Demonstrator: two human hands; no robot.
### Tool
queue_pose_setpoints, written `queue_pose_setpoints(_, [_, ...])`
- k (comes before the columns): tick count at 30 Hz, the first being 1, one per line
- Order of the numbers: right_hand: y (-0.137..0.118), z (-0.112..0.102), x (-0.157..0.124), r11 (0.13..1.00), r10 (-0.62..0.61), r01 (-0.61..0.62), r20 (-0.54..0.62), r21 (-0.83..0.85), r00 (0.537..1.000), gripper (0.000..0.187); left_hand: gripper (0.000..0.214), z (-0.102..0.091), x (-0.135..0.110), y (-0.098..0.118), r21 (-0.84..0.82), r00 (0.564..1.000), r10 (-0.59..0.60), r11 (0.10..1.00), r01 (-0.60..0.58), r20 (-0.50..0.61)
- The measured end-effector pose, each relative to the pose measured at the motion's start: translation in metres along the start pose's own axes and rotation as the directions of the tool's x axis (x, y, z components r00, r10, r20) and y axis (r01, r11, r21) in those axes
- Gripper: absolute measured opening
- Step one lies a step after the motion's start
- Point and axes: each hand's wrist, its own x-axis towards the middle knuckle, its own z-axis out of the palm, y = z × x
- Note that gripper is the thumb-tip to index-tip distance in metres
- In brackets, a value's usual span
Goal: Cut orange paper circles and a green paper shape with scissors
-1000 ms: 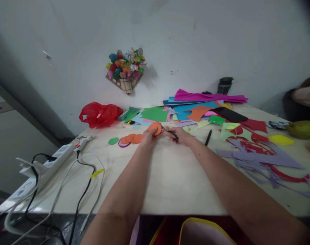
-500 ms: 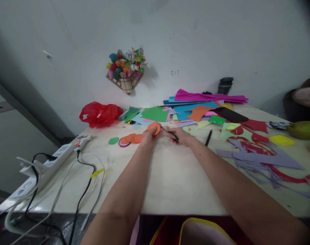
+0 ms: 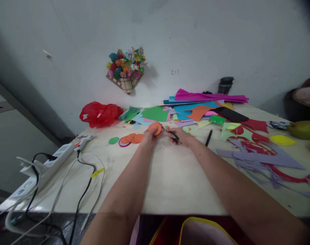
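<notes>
Pale tabletop [image 3: 170,177] runs out to a white wall, littered with coloured paper. My left hand [image 3: 147,137] is closed in a pinch on a round orange paper disc [image 3: 155,128], held up on edge just above the table. My right hand [image 3: 181,137] grips a pair of black-handled scissors [image 3: 170,133], fingers curled through the loops, blades touching the disc's right edge. Both forearms stretch straight forward, converging at the disc. Left of the disc, flat on the table, lies a small stack of orange paper circles [image 3: 132,138], then a green paper oval [image 3: 113,140]. Right of the disc lies a black pen [image 3: 208,137].
</notes>
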Motion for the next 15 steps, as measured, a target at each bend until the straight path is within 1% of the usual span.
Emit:
queue_pose_setpoints(4, [-0.0009,0.0008,-0.0003,1.0,0.001,-0.001,-0.004,0.0,1.0,0.029,0.037,0.0021,-0.001,-0.0004,-0.001,1.0,-0.015,1.0,0.015,-0.006])
queue_pose_setpoints(7, [-0.0014,0.0014,-0.0003,1.0,0.0,0.0,-0.007,-0.005,1.0,0.029,0.032,0.0028,-0.0008,-0.0009,0.009,1.0,-0.013,1.0,0.013,-0.019])
queue_pose_setpoints(10, [-0.0023,0.0019,-0.0009,1.0,-0.004,0.004,-0.013,-0.021,1.0,0.03,0.026,0.0025,-0.0015,-0.0018,0.011,1.0,0.011,1.0,-0.011,0.016])
queue_pose_setpoints(12, [-0.0029,0.0022,-0.0012,0.999,-0.011,0.01,-0.016,-0.032,1.0,0.03,0.028,0.0024,-0.0017,-0.0023,0.01,0.999,0.014,1.0,-0.015,0.03])
queue_pose_setpoints(15, [-0.0028,0.0023,-0.0008,0.999,-0.022,0.021,-0.022,-0.038,1.0,0.03,0.03,0.0031,-0.0008,-0.0027,0.005,1.0,0.009,1.0,-0.009,0.0])
